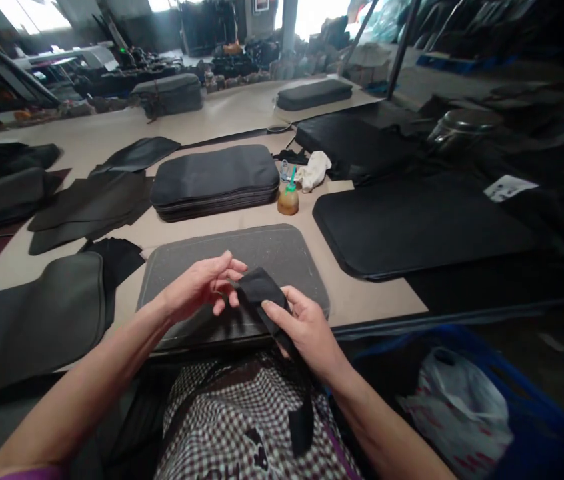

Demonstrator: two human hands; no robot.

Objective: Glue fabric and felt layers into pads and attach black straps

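My right hand [307, 327] pinches a black strip of material [261, 288] between thumb and fingers. A tail of the strip hangs down over the checked apron [227, 413]. Just left of the strip is my left hand [209, 283], fingers apart and slightly curled; its fingertips are close to the strip's end, and I cannot tell whether they touch it. Both hands are above a grey rounded board [272, 247] lying at the table's front edge.
Beyond the board are a stack of dark rounded panels [217, 177], a small glue-coloured bottle [288, 200] with a green top and a white cloth [315, 171]. Dark sheets [37, 313] lie left, a large black panel [412, 227] right. A blue crate [527, 407] holds a plastic bag [462, 407].
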